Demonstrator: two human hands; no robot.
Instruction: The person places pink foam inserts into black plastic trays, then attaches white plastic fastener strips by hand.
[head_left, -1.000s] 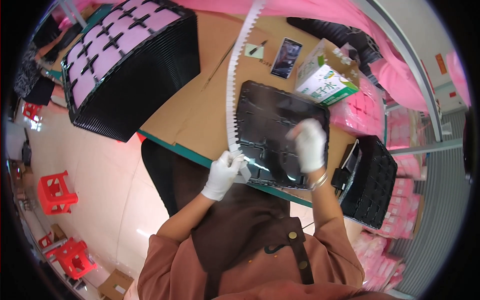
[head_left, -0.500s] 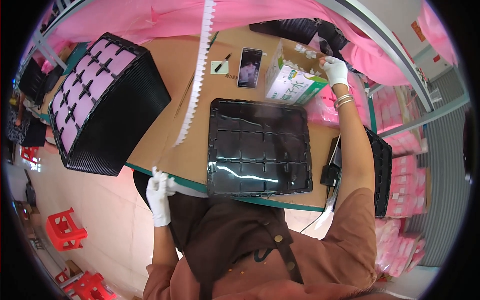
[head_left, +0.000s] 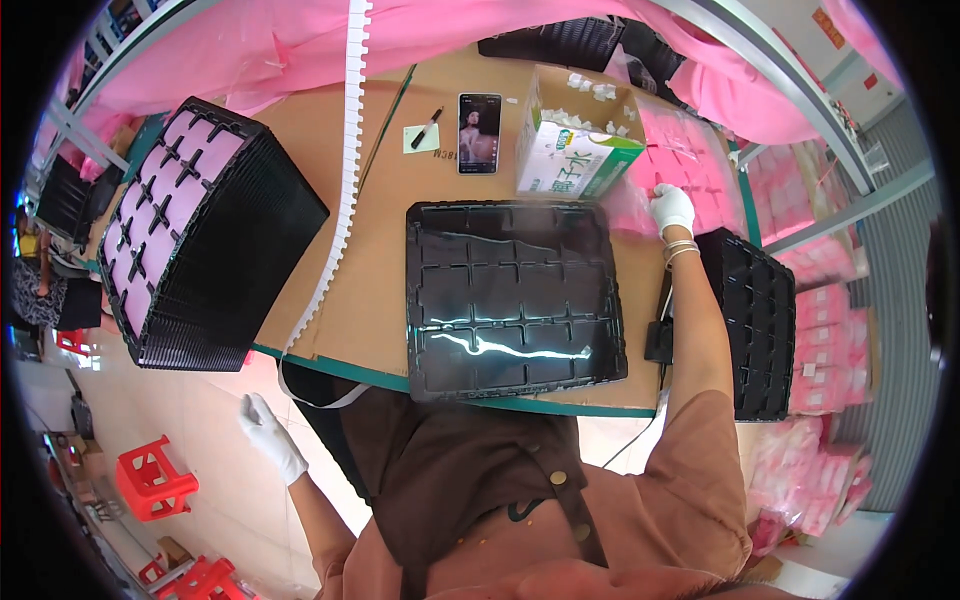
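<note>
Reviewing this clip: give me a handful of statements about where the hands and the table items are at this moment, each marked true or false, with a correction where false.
1. The right hand reaches to the pink bags at the table's far right. True.
2. The left hand rests on the black tray. False: it hangs off the table's near edge, over the floor, apart from the tray.
3. A phone lies on the table beyond the black tray. True.
4. The white toothed strip lies across the black tray. False: it runs over the table to the tray's left.
5. The stack of trays with pink sheets sits to the right of the carton box. False: it sits at the table's left end.
</note>
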